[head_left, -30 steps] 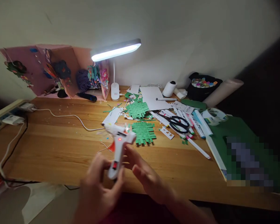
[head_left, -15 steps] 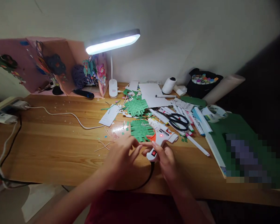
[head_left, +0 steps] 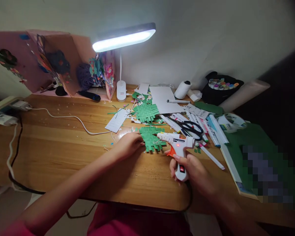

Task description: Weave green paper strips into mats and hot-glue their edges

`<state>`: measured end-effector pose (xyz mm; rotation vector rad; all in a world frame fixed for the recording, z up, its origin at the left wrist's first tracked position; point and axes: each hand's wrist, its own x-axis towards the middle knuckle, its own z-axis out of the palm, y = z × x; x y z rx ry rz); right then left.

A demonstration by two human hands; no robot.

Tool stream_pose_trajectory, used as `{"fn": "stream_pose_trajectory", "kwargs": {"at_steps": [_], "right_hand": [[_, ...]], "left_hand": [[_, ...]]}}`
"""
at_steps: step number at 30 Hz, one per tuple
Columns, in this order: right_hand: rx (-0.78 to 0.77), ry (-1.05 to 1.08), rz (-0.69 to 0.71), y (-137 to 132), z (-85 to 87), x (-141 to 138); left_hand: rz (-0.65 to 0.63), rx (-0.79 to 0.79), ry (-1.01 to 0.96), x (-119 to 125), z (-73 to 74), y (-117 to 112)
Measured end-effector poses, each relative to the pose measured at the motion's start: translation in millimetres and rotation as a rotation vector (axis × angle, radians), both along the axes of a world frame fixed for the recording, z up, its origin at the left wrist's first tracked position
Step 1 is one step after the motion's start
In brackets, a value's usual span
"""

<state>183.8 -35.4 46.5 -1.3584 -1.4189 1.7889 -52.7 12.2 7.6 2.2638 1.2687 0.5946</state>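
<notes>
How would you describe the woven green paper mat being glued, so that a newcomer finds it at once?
Start at the desk lamp and come forward across the wooden table. Two woven green mats lie there; take the nearer woven mat, not the farther mat. Only it has the left hand on its edge and the glue gun nozzle over it.

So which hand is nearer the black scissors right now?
Right. The right hand grips the glue gun just below and left of the scissors; the left hand rests further left, at the woven green paper's left edge.
</notes>
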Motion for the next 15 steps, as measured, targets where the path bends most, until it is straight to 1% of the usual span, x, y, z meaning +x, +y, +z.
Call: {"fn": "stream_pose_trajectory", "kwargs": {"at_steps": [4, 7, 9, 12, 15], "right_hand": [[0.111, -0.088, -0.016, 11.2, 15.7, 14.3], [0.132, -0.121, 0.008, 18.5, 21.2, 18.5], [0.084, -0.099, 0.052, 18.1, 16.6, 17.6], [-0.024, -0.069, 0.115, 9.6, 3.1, 14.3], [-0.128, -0.063, 0.102, -2.8, -6.9, 13.0]], "left_hand": [[0.004, 0.002, -0.001, -1.9, -5.0, 4.4], [0.002, -0.004, -0.007, -2.7, -5.5, 5.1], [0.009, -0.014, -0.014, -3.2, -4.9, 4.9], [0.029, -0.029, -0.025, -3.8, -4.1, 4.3], [0.053, -0.045, -0.056, -4.6, -4.6, 4.3]]}}
